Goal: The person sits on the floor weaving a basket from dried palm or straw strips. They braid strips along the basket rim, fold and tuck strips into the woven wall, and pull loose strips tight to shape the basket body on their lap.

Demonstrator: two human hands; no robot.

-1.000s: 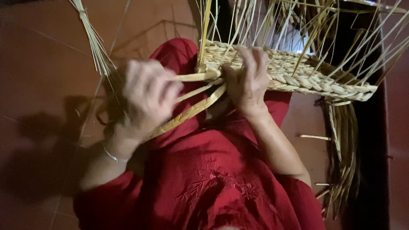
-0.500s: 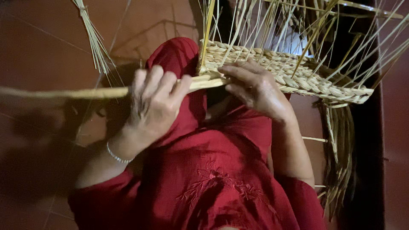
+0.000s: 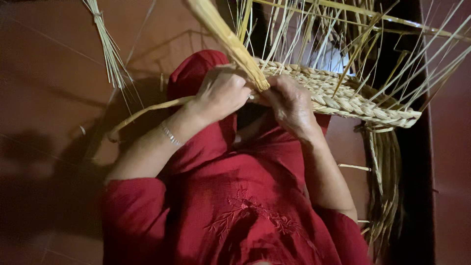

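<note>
Our left hand (image 3: 223, 93) pinches the thick, pale-yellow twisted straw strand (image 3: 230, 41), and our right hand (image 3: 289, 100) grips where it enters the flat woven straw mat (image 3: 343, 95) on our lap. Light, springy and brittle, it seems best held close to the weave.

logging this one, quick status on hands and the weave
Left hand and right hand both gripping the thick straw strand at the woven straw mat edge. Loose upright stalks crowd behind.
</note>
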